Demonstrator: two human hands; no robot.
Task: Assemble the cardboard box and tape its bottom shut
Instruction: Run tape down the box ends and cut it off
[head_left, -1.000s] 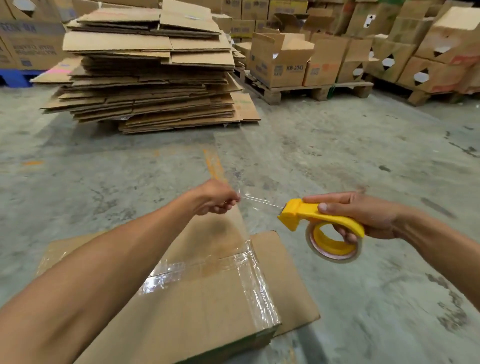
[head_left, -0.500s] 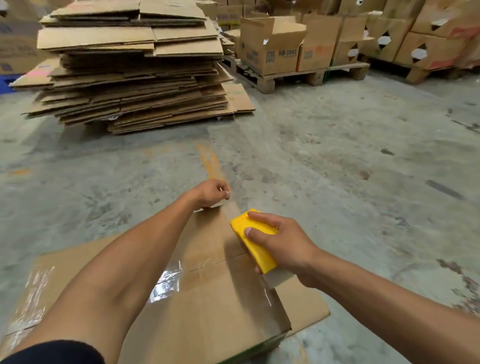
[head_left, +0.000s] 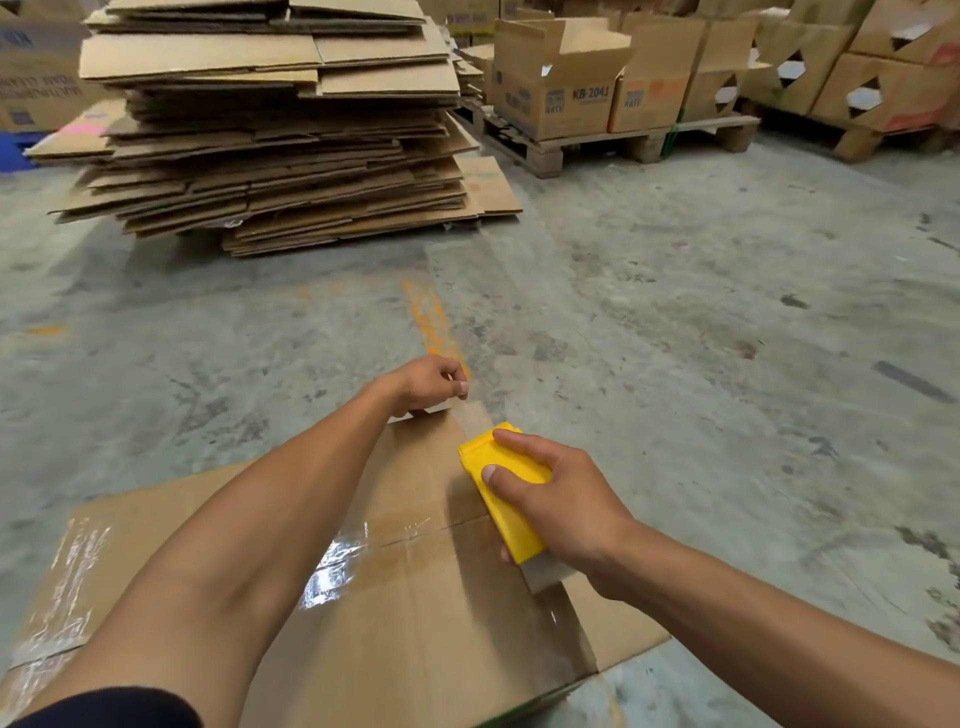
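Observation:
A brown cardboard box (head_left: 426, 623) lies bottom-up on the concrete floor in front of me, with shiny clear tape across its flap seam. My left hand (head_left: 431, 384) is closed at the box's far edge, pinching the tape end down onto the cardboard. My right hand (head_left: 561, 509) grips a yellow tape dispenser (head_left: 498, 488) and holds it against the box's top, right of the centre seam. A loose side flap (head_left: 618, 623) sticks out to the right under my right wrist.
A tall stack of flattened cartons (head_left: 270, 130) stands on the floor ahead to the left. Wooden pallets (head_left: 613, 145) with assembled boxes (head_left: 556, 78) line the back right. Bare concrete floor (head_left: 727, 338) lies to the right, with an orange painted line (head_left: 431, 322) beyond the box.
My right hand has brought the dispenser from the air at the right down onto the box top. My left hand has lowered the tape end onto the box's far edge.

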